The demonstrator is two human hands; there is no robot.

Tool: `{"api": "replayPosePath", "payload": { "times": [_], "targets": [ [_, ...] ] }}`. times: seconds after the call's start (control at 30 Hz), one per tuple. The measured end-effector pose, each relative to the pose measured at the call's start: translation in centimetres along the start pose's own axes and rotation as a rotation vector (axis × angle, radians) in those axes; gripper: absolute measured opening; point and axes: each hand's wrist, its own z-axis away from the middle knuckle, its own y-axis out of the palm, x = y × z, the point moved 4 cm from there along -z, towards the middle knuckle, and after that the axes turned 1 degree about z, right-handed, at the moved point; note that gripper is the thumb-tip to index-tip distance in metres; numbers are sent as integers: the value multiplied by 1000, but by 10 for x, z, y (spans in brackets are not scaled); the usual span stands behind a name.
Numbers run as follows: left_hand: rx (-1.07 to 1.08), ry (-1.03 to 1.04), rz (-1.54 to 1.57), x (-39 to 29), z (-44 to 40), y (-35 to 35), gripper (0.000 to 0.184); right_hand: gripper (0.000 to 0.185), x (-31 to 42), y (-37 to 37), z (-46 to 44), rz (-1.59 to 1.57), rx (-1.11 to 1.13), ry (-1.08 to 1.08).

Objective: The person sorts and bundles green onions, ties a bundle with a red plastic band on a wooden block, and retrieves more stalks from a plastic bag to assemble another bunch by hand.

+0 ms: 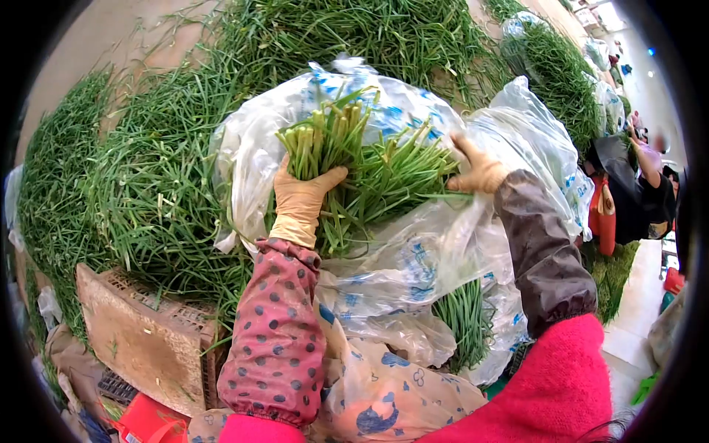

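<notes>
My left hand (304,188), in a tan glove, is closed around a bunch of long green stalks (325,140), thumb across its front. The pale cut ends point up and away from me. More of the green stalks (399,173) lie just right of it, inside a large clear plastic bag (258,129) with blue print. My right hand (476,166), gloved too, is open at the right end of these stalks, thumb and fingers spread; whether its fingertips touch them I cannot tell. A smaller bundle of thin green stems (465,321) shows below, partly under the plastic.
Loose greens (162,177) are heaped at the left and far side. A brown plastic crate (148,340) lies tipped at lower left, with a red bag (151,421) near it. Another person (646,170) is at the right, beside more bagged greens (554,81).
</notes>
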Motion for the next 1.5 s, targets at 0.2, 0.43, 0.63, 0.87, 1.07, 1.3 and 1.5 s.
{"api": "replayPosePath", "payload": {
  "times": [0.2,0.43,0.63,0.87,1.07,1.3,1.5],
  "targets": [
    [-25,-88,89,-1,4,-8,59,90,78,-28,50,404,-582,-409],
    [1,-34,30,0,7,-6,57,92,135,-7,50,-316,-472,-632],
    [291,115,-252,21,8,17,85,130,149,64,16,-1257,-343,-608],
    [539,96,-584,25,22,41,123,76,145,68,36,-1244,-290,-658],
    [396,493,-903,-6,62,37,133,56,144,75,47,-1443,-299,-448],
    [28,35,-29,38,43,51,56,118,173,46,100,-861,-194,-183],
    [10,676,-744,46,32,41,38,96,183,47,116,-555,-596,-252]
  ]
}}
